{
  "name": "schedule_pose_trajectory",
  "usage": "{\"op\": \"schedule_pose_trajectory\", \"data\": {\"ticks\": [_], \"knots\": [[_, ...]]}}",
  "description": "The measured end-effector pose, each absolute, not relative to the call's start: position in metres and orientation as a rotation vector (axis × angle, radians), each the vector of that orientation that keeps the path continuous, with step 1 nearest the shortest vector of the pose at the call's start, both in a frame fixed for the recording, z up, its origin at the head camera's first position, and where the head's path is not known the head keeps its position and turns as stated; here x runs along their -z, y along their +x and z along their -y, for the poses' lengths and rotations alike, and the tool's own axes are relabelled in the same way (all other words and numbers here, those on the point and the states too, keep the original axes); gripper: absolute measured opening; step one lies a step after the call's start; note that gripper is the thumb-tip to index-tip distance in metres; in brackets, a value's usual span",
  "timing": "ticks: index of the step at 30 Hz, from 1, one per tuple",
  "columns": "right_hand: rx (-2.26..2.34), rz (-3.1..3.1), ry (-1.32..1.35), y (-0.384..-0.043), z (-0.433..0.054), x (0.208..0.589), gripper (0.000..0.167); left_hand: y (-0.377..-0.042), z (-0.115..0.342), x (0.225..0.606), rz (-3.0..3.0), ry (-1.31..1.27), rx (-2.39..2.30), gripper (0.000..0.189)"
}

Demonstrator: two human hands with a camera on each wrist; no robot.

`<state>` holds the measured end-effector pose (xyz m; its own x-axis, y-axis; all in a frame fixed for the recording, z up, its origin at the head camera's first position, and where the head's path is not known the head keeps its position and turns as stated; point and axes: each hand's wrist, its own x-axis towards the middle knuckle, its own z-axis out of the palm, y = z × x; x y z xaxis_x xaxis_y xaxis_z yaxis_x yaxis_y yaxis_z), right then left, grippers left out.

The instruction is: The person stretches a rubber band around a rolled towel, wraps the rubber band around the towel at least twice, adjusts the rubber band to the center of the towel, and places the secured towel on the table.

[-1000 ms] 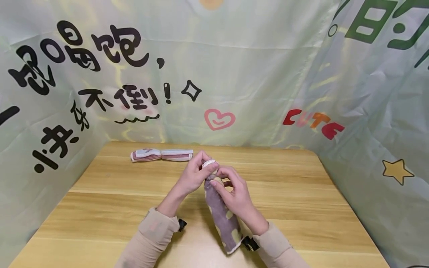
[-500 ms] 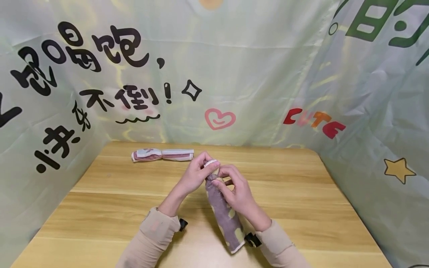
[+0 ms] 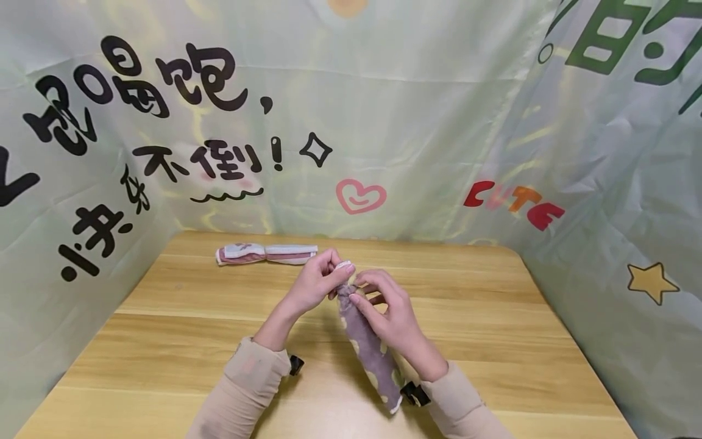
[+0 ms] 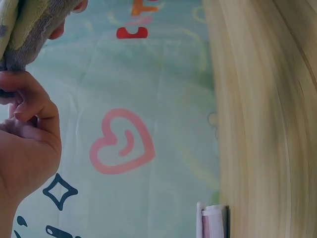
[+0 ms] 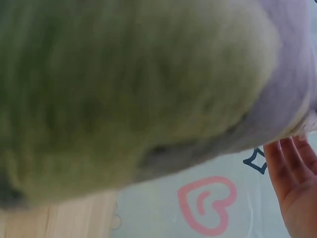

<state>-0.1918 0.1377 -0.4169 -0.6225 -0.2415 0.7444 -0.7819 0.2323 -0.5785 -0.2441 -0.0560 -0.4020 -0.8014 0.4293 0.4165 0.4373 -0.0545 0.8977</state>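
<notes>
A rolled purple towel (image 3: 364, 344) with yellow-green patches hangs at a slant over the table, its white-edged lower end near my right cuff. My left hand (image 3: 314, 286) grips its upper end, thumb over the white edge. Just below, the towel narrows at a gathered neck, where my right hand (image 3: 390, 308) pinches with thumb and fingers. In the right wrist view the towel (image 5: 148, 89) fills most of the picture, blurred, with the right hand (image 5: 299, 198) at its edge. The left wrist view shows my left hand (image 4: 29, 139) curled under the towel (image 4: 42, 29).
Another rolled towel (image 3: 287, 252), pink and white and cinched at the middle, lies at the back left of the wooden table (image 3: 482, 341). A printed cloth backdrop (image 3: 417, 134) surrounds the table's back and sides. Black wrist cameras (image 3: 415, 394) sit at both cuffs.
The purple towel's lower end has swung to the right and turned slightly, looking narrower. The left hand has shifted a little left from the neck; the right hand stays close to it.
</notes>
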Motion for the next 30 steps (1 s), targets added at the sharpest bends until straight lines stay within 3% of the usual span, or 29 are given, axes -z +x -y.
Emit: {"op": "schedule_pose_trajectory", "data": {"ticks": [14, 21, 30], "knots": [[-1.167, 1.969, 0.943, -0.188, -0.137, 0.414, 0.033, -0.238, 0.047, 0.403, 2.082, -0.838, 2.072, 0.030], [-1.109, 2.035, 0.890, -0.190, -0.135, 0.418, 0.016, -0.235, 0.041, 0.405, 2.096, -0.803, 2.051, 0.029], [-1.031, 2.046, 0.887, -0.193, -0.135, 0.423, 0.029, -0.237, 0.037, 0.409, 2.147, -0.799, 2.001, 0.028]]}}
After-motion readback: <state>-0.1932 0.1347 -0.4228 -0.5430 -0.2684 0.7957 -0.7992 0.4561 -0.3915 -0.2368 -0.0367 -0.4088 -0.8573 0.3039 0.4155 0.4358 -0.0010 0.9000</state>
